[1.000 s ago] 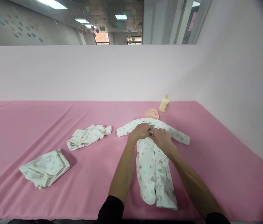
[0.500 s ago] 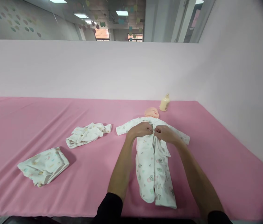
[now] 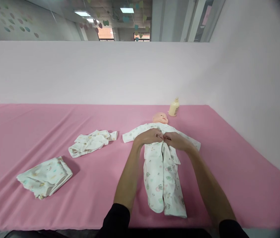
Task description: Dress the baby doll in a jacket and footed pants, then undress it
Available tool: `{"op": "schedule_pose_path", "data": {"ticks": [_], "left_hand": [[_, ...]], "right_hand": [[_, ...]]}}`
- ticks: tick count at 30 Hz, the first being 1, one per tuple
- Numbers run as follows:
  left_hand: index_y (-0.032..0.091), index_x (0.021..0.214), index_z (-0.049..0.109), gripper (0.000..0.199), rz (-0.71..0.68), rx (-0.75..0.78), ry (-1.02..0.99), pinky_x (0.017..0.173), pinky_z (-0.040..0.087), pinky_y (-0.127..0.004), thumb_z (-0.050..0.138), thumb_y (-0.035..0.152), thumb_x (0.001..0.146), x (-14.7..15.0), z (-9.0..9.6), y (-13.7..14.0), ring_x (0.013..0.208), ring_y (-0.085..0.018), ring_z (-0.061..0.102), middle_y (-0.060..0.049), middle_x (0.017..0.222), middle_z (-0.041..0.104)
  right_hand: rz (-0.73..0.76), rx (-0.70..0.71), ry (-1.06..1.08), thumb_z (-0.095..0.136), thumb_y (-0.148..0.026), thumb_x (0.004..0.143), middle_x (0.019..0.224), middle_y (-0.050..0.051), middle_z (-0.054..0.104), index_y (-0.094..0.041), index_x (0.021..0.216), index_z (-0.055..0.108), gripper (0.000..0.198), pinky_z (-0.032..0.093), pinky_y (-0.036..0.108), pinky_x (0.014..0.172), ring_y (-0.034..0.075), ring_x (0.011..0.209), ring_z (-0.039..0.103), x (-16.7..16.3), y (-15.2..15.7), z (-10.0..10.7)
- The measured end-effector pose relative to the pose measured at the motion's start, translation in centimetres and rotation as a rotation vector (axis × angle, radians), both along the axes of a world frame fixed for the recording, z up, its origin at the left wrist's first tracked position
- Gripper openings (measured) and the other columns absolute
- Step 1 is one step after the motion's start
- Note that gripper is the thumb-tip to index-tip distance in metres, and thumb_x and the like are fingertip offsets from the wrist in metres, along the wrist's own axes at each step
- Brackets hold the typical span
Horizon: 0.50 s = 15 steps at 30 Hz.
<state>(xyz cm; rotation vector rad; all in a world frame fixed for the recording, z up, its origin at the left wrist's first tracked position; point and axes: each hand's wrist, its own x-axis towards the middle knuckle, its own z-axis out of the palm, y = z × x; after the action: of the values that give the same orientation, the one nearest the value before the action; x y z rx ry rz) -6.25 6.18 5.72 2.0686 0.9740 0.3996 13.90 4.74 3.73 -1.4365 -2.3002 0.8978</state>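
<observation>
A baby doll [image 3: 160, 118] lies on its back, its head toward the wall and turned to the right. It is dressed in a white patterned baby top [image 3: 140, 131] with both sleeves spread, over matching pants [image 3: 155, 181]. At the chest, my left hand [image 3: 152, 135] pinches the front edge of the top from the left. My right hand [image 3: 176, 140] pinches the same front from the right, its fingertips meeting those of the left. Whatever fastening lies between the fingers is hidden.
A pink sheet [image 3: 100, 198] covers the table. Left of the doll lie a crumpled white baby garment [image 3: 90, 142] and a folded patterned cloth [image 3: 47, 177]. Beyond the doll's head stands a cream pump bottle [image 3: 174, 107], close to the white wall [image 3: 92, 72].
My hands have drawn slightly closer together at the doll's chest, so the fingertips now touch. The whole view has shifted a little; the other things lie as before.
</observation>
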Motion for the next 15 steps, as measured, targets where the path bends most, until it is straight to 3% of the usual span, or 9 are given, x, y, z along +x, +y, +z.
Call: {"op": "schedule_pose_path", "data": {"ticks": [2, 6, 11, 15], "left_hand": [[0.018, 0.078, 0.070, 0.017, 0.019, 0.006, 0.013, 0.062, 0.040, -0.024, 0.055, 0.025, 0.078, -0.1, 0.1, -0.1, 0.082, -0.015, 0.055, -0.004, 0.100, 0.061], [0.017, 0.075, 0.071, 0.017, 0.168, 0.027, 0.086, 0.060, 0.039, -0.023, 0.056, 0.024, 0.075, -1.1, 0.0, -0.2, 0.082, -0.016, 0.057, -0.004, 0.092, 0.066], [0.018, 0.068, 0.065, 0.010, 0.330, 0.037, 0.095, 0.056, 0.035, -0.024, 0.058, 0.023, 0.072, -3.7, -0.6, 0.4, 0.071, -0.013, 0.054, -0.001, 0.082, 0.065], [0.017, 0.063, 0.058, 0.009, 0.545, 0.016, 0.204, 0.056, 0.033, -0.025, 0.058, 0.017, 0.072, -6.2, -1.4, 1.1, 0.065, -0.012, 0.051, -0.001, 0.074, 0.062]], "right_hand": [[-0.006, 0.028, -0.018, 0.048, -0.029, 0.089, 0.066, -0.002, 0.052, -0.021, 0.070, 0.044, 0.021, 0.031, 0.027, 0.056, 0.013, 0.060, 0.043, -0.2, 0.1, -0.3], [-0.113, 0.075, 0.024, 0.050, -0.036, 0.090, 0.073, -0.001, 0.059, -0.021, 0.079, 0.053, 0.019, 0.034, 0.026, 0.057, 0.013, 0.064, 0.050, 0.8, -0.1, 0.2], [-0.452, 0.115, 0.086, 0.052, -0.033, 0.086, 0.075, 0.002, 0.064, -0.019, 0.081, 0.057, 0.016, 0.038, 0.025, 0.058, 0.014, 0.066, 0.056, 5.0, -0.9, 1.5], [-0.781, 0.202, 0.152, 0.051, -0.035, 0.084, 0.077, 0.004, 0.065, -0.018, 0.082, 0.061, 0.020, 0.040, 0.026, 0.057, 0.016, 0.067, 0.057, 10.2, -0.7, -0.2]]}}
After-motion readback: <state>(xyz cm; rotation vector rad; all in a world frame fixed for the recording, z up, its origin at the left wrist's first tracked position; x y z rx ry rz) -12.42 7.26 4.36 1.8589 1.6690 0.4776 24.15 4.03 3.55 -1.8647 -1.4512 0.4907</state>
